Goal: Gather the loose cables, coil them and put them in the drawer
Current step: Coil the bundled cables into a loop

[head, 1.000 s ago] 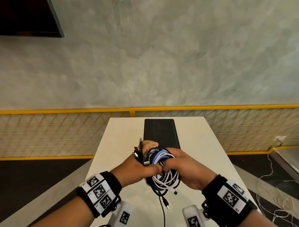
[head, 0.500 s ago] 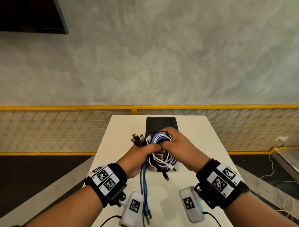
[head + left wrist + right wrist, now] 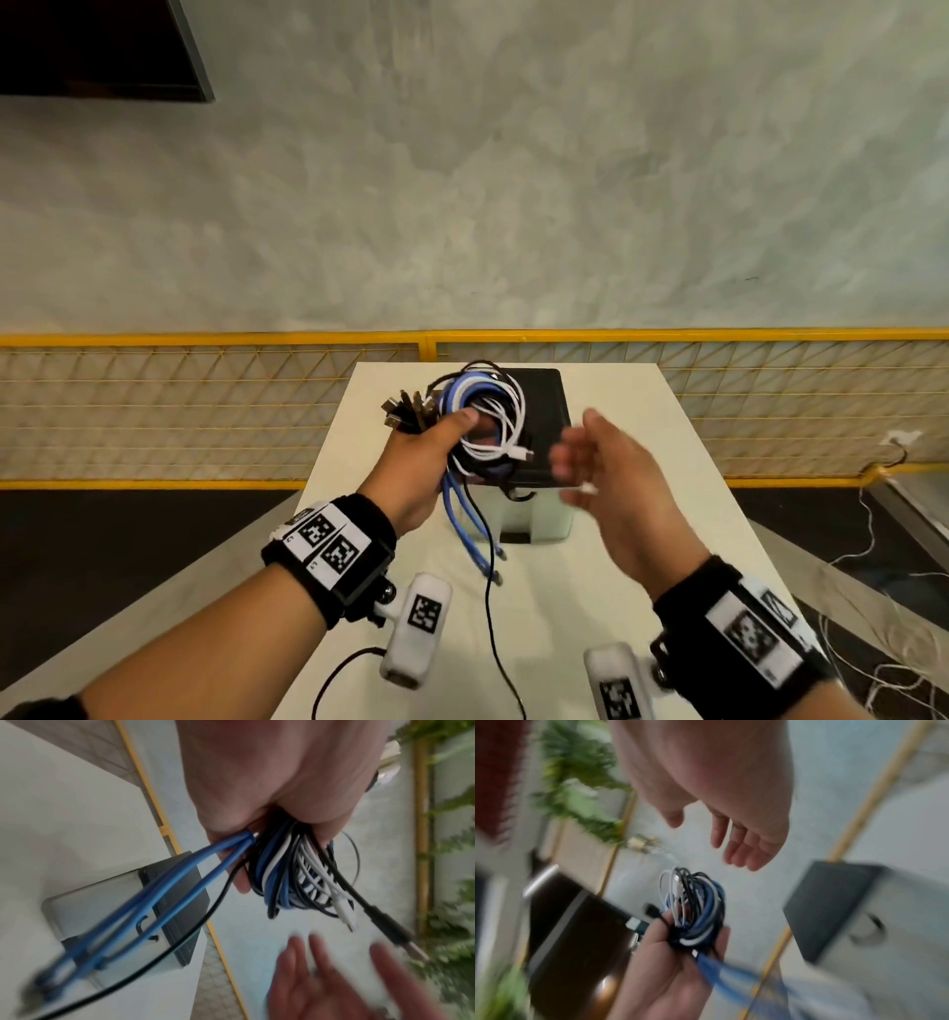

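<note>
My left hand [image 3: 436, 447] grips a coiled bundle of cables [image 3: 485, 411] in white, blue and black, held above the white table [image 3: 642, 565]. Blue cable ends [image 3: 470, 524] and one black cable [image 3: 493, 606] hang from the bundle toward the table. In the left wrist view the bundle of cables [image 3: 290, 874] sits in my curled fingers, with plugs sticking out. My right hand [image 3: 601, 462] is open, fingers spread, a little to the right of the bundle and holding nothing. The small drawer unit [image 3: 534, 509], black on top with a pale closed front, stands under the bundle.
A yellow mesh railing [image 3: 205, 406] runs behind the table. Loose white wires [image 3: 873, 663] lie on the floor at the right. A green plant [image 3: 582, 780] and a dark cabinet [image 3: 572, 933] show in the right wrist view.
My right hand let go of the bundle and moved off to the right, opening. My left hand lifted the coil farther forward over the drawer unit, with the blue ends hanging down.
</note>
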Demonstrator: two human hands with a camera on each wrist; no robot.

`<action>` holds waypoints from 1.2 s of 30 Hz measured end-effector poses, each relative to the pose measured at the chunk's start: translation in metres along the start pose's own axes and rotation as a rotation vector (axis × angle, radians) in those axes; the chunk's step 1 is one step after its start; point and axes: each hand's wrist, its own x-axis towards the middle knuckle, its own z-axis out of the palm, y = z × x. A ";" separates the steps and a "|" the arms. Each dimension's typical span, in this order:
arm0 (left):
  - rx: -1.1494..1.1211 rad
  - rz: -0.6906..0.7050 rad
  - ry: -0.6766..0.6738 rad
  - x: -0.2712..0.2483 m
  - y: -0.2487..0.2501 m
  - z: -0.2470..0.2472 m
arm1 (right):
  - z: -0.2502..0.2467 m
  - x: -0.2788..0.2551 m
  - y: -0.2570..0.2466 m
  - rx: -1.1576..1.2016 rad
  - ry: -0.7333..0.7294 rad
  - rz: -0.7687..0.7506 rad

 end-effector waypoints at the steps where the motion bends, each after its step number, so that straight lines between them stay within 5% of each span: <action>1: -0.038 -0.005 0.043 0.004 0.003 -0.001 | -0.001 -0.007 0.014 0.054 -0.084 0.164; 4: -0.110 0.003 0.114 0.013 0.008 0.001 | 0.010 -0.025 0.068 0.098 -0.469 0.617; 6: -0.145 -0.005 0.104 0.014 0.007 0.006 | 0.027 -0.024 0.094 0.203 -0.538 0.699; 11: -0.200 -0.089 0.006 -0.003 -0.003 0.018 | 0.043 0.000 0.071 0.649 -0.220 0.367; 14: -0.132 -0.107 -0.077 -0.015 -0.007 0.012 | 0.024 0.015 0.055 0.744 -0.164 0.241; 23: 0.397 -0.163 -0.382 -0.030 0.006 -0.016 | 0.016 -0.003 0.024 0.263 -0.351 0.278; 32: 0.832 -0.026 -0.650 -0.040 0.008 -0.017 | 0.001 -0.016 0.036 -0.111 -0.575 0.260; 36: 0.879 0.057 -0.680 -0.046 -0.006 -0.015 | -0.001 -0.016 0.046 -0.232 -0.554 0.311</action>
